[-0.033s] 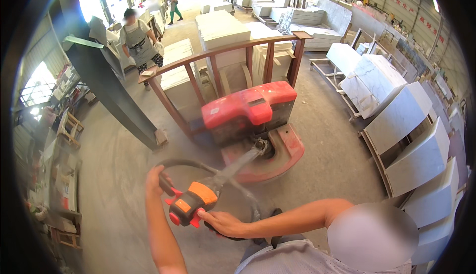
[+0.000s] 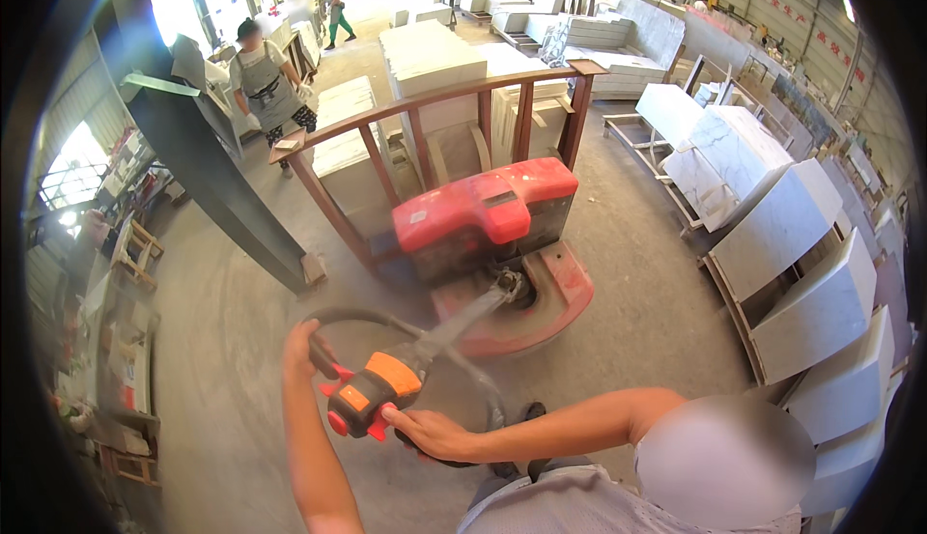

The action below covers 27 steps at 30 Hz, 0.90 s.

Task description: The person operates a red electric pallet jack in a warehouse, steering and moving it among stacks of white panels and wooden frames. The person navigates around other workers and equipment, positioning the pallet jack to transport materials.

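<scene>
both hands on the pallet truck's handle

the left hand (image 2: 301,349) is closed round the left side of the black loop handle (image 2: 355,320); the right hand (image 2: 432,435) grips its right side beside the orange control head (image 2: 375,394). forearms rise from the lower edge. the red pallet truck (image 2: 488,215) stands ahead on the concrete floor (image 2: 222,341), against a brown rail frame (image 2: 435,109).

a red pallet truck (image 2: 488,230) with orange-and-black tiller head (image 2: 372,397), reddish-brown rack (image 2: 435,119), white veined slabs (image 2: 772,235).
</scene>
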Each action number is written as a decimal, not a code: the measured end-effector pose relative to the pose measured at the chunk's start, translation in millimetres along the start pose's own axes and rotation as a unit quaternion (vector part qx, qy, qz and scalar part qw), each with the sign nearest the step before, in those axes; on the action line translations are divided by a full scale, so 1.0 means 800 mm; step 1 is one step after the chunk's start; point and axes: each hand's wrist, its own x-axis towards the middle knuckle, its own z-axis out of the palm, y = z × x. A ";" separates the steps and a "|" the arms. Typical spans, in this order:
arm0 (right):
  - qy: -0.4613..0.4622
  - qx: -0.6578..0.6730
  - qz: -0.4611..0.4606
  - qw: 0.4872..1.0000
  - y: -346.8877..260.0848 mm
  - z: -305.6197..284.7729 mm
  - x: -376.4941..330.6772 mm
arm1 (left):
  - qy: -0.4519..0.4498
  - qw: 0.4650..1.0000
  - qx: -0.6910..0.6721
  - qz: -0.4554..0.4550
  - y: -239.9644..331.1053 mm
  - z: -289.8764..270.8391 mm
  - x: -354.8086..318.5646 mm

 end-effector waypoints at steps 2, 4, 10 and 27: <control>0.005 0.006 -0.009 1.000 -0.011 -0.017 0.013 | 0.000 0.999 0.053 0.007 0.017 0.015 0.025; 0.007 0.020 -0.004 1.000 -0.019 -0.037 0.019 | 0.011 0.995 0.099 0.030 0.027 0.033 0.044; 0.026 0.031 0.013 0.999 -0.035 -0.098 0.047 | 0.059 0.942 0.301 0.135 0.027 0.085 0.132; 0.150 -0.016 0.057 0.987 -0.045 -0.412 0.039 | -0.248 0.535 0.707 0.390 0.071 0.454 0.239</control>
